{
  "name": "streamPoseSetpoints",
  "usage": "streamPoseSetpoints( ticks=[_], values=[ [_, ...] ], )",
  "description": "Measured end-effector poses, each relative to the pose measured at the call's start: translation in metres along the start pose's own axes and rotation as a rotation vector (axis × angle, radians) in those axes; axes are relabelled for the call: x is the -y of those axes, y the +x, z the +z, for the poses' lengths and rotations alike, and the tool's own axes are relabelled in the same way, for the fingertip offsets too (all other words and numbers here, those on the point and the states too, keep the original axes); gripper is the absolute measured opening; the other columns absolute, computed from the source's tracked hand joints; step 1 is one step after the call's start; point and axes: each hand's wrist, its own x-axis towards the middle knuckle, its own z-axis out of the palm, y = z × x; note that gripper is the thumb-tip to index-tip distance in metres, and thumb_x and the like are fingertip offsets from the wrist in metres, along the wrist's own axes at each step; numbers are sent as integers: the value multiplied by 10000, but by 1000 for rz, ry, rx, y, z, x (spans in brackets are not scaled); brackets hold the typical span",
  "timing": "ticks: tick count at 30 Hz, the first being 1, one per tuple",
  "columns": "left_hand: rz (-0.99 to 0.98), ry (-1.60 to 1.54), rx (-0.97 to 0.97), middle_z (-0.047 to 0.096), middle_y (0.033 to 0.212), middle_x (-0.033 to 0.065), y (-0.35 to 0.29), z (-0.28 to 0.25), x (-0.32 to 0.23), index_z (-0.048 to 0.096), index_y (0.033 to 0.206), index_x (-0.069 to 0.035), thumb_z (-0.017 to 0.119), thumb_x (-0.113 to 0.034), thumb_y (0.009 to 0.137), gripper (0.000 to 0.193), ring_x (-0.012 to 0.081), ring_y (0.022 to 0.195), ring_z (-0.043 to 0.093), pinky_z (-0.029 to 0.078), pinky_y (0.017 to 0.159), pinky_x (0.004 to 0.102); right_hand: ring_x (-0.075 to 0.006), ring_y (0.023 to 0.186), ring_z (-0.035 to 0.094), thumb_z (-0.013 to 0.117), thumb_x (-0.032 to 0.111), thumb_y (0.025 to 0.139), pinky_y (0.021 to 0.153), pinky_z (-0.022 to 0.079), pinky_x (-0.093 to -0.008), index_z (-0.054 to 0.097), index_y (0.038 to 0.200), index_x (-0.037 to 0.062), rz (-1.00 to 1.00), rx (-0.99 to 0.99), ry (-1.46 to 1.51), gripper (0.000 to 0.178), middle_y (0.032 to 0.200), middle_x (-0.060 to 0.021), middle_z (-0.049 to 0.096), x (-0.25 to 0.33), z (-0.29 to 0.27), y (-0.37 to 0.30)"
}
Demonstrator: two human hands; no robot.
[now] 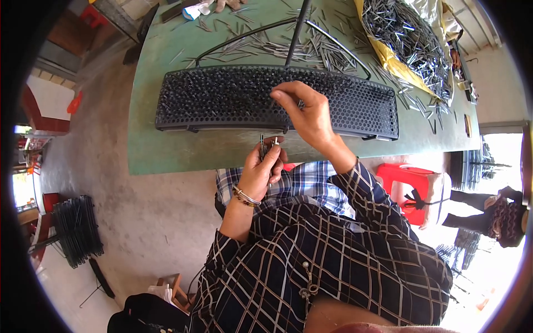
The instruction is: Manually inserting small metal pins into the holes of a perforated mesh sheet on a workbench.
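My left hand (262, 166) is closed around a small bundle of thin metal pins (263, 145), their ends sticking up past the thumb, just in front of the table edge. Above it, my right hand (311, 114) pinches thumb and forefinger together over the middle of a long black rack (355, 105) full of round holes. What sits between those fingertips is too small to make out against the dark rack. Pins fill many holes on the rack's left and middle, while bare holes show at its right end. A black frame (244, 38) rises behind the rack.
Loose pins (327, 53) lie scattered over the green table (150, 147) behind the rack. At the far right, a yellow-lined sack (411, 41) holds a heap of pins. A red stool (408, 177) stands right of me, near another person (494, 213). Black racks (78, 230) stand on the left.
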Motion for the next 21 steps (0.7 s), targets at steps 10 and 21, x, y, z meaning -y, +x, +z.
streamPoseSetpoints(
  ticks=[10,21],
  values=[
    [-60,-94,-20,589,861,86,-3,-3,-7,505,1175,-27,451,-146,938,271,50,612,459,339,440,188,-269,833,560,696,117,750,769,449,-349,666,889,55,-492,149,-439,155,894,-80,630,-15,7,2],
    [88,165,59,570,836,57,-1,8,-16,461,1087,-35,469,-139,942,179,41,565,423,330,438,179,-214,827,557,696,123,779,749,449,-325,692,855,28,-169,429,-67,122,867,-68,647,18,-12,-10]
  ],
)
